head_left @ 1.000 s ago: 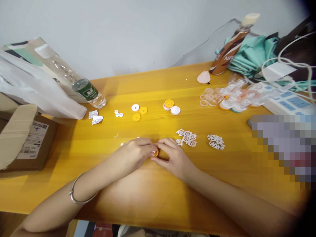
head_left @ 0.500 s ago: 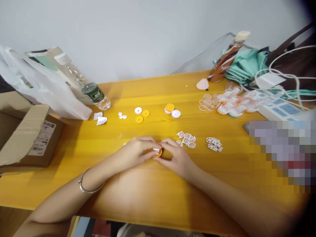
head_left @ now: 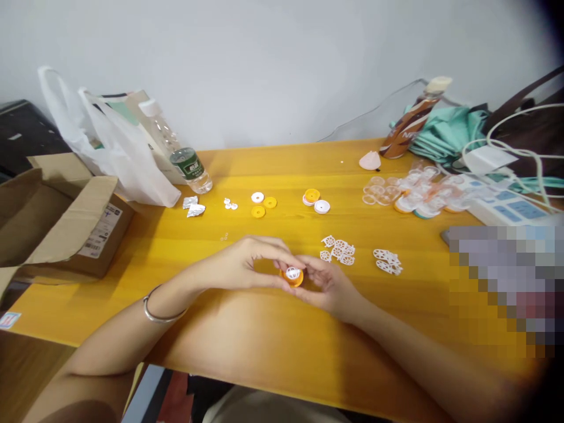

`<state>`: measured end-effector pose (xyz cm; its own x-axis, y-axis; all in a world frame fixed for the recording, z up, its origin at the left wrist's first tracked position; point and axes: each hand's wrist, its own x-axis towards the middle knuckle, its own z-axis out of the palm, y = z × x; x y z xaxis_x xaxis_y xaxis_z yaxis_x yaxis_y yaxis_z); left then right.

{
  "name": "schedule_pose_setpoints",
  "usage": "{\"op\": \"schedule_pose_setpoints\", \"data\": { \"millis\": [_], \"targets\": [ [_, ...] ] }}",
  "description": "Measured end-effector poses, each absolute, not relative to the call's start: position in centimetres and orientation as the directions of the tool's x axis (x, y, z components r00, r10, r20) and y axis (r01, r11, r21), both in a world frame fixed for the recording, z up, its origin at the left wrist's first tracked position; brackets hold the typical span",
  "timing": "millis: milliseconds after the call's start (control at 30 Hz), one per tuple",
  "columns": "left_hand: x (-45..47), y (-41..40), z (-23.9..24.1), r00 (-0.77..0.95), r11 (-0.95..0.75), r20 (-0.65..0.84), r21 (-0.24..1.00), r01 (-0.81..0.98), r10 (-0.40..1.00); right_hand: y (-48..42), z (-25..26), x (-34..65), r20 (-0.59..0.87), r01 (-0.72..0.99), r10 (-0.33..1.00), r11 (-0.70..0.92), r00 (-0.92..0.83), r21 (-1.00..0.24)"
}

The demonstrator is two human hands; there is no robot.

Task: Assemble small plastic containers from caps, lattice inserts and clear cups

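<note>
Both my hands meet over the middle of the yellow table [head_left: 273, 346]. My left hand [head_left: 247, 264] and my right hand [head_left: 328, 282] pinch one small orange disc [head_left: 294, 277] between their fingertips; a white spoked wheel piece sits on top of it. A silver bangle [head_left: 158, 308] rings my left wrist. Just beyond my right hand lie two small heaps of white spoked wheel pieces [head_left: 338, 250] [head_left: 388, 261]. Farther back lie loose orange discs [head_left: 263, 207] and white discs [head_left: 321, 206].
An open cardboard box [head_left: 66, 217] and a white plastic bag [head_left: 118, 153] stand at the left, a tipped water bottle [head_left: 183, 158] beside them. At the back right are a pile of clear round caps [head_left: 409, 191], a brown bottle [head_left: 409, 126], teal cloth, cables and a power strip [head_left: 502, 202].
My hands have lifted the orange disc slightly off the table and turned it, so the white wheel piece on it now shows. The view has shifted, showing more of the left side.
</note>
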<state>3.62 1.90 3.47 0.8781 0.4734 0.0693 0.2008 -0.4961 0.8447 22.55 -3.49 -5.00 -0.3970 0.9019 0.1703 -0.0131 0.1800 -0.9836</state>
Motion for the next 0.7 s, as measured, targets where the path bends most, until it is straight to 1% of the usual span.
{"op": "schedule_pose_setpoints", "data": {
  "millis": [133,267,400,567,633,700],
  "targets": [
    [3.7,-0.5,3.9,0.793,-0.626,0.266,0.759,0.179,0.549,-4.3,-4.5,22.4,0.285,-0.027,0.910,0.291,-0.303,-0.956],
    [3.7,-2.6,3.2,0.723,-0.730,0.426,0.665,0.157,0.544,-5.3,-4.2,22.1,0.381,0.016,0.894,0.396,-0.235,-0.918],
    [3.8,-3.7,2.2,0.670,-0.791,0.532,0.597,0.136,0.517,-5.9,-4.3,22.0,0.431,0.055,0.880,0.450,-0.198,-0.892],
    [4.0,-4.0,1.3,0.612,-0.870,0.646,0.467,0.156,0.457,-6.3,-4.6,21.6,0.463,0.095,0.866,0.486,-0.189,-0.869],
    [4.0,-3.8,1.0,0.602,-0.878,0.663,0.456,0.147,0.446,-6.4,-4.7,21.4,0.475,0.109,0.861,0.498,-0.179,-0.861],
    [3.8,-3.5,0.7,0.598,-0.864,0.656,0.485,0.131,0.459,-6.3,-4.8,21.2,0.493,0.139,0.857,0.512,-0.147,-0.848]
  ]
}}
